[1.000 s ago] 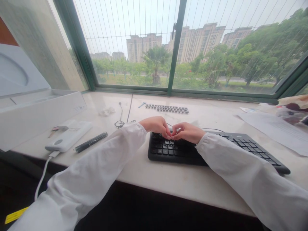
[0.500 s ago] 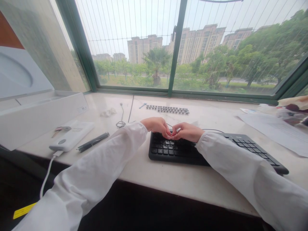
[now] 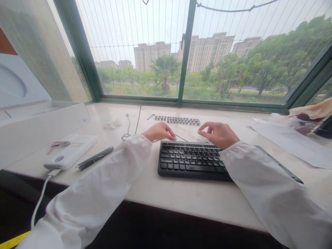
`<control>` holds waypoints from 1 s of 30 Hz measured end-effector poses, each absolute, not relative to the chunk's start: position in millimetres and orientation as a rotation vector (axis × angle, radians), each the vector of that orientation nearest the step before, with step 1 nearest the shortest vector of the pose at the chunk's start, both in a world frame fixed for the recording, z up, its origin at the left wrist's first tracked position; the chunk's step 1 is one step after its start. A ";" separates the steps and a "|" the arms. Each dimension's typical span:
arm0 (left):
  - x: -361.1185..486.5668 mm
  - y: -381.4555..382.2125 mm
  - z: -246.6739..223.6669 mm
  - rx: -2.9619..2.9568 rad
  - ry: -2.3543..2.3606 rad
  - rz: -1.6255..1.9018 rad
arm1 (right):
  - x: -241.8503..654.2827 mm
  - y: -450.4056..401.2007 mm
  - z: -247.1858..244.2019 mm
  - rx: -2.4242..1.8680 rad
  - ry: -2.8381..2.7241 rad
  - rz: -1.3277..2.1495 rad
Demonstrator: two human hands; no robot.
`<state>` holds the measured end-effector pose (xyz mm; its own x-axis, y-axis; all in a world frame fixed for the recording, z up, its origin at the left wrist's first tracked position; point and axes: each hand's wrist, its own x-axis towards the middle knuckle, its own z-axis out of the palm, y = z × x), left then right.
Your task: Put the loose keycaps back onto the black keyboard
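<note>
A black keyboard [image 3: 194, 168] lies on the pale sill, and its upper rows show several spots without key tops. My left hand [image 3: 160, 131] is just above its back left corner, with fingertips pressed together; anything between them is too small to see. Behind the keyboard's middle hovers my right hand [image 3: 218, 134], thumb and index finger curled toward each other over the sill; whether they pinch something cannot be made out. Small loose keycaps [image 3: 178, 120] stand in rows near the window, beyond both hands, with a small blue tool [image 3: 150, 116] at their left end.
On the left are a white box [image 3: 44, 128], a white power bank [image 3: 70, 152] with keys on it, and a black pen [image 3: 95, 158]. A thin cable [image 3: 129, 124] lies behind my left sleeve. Papers [image 3: 293, 143] lie at the right.
My hands have moved apart from over the keyboard, the right one going right and toward the keycaps, the left one slightly left. More of the keyboard shows. The view has shifted a little.
</note>
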<state>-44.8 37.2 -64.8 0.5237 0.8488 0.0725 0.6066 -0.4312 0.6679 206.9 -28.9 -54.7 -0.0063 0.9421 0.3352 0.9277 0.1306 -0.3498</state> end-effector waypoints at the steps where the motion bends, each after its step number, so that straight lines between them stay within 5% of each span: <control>1: -46.1 39.0 -64.7 2.217 1.228 0.596 | 218.8 -26.1 -53.4 -1.857 -1.918 -0.097; 4: -46.6 41.2 -66.4 2.364 1.371 0.696 | 248.3 -16.3 -59.6 -2.006 -1.963 -0.186; 9: -44.1 42.8 -75.0 2.538 1.497 0.788 | 258.0 -5.1 -77.0 -1.987 -2.173 0.199; 15: -45.6 43.8 -75.1 2.674 1.531 0.773 | 243.2 -3.5 -80.1 -1.824 -2.049 -0.054; 24: -46.3 39.4 -69.9 2.751 1.541 0.649 | 225.0 4.3 -93.5 -1.837 -2.050 0.210; 30: -50.6 39.5 -63.7 2.746 1.651 0.668 | 191.8 -18.2 -72.0 -1.485 -2.027 0.223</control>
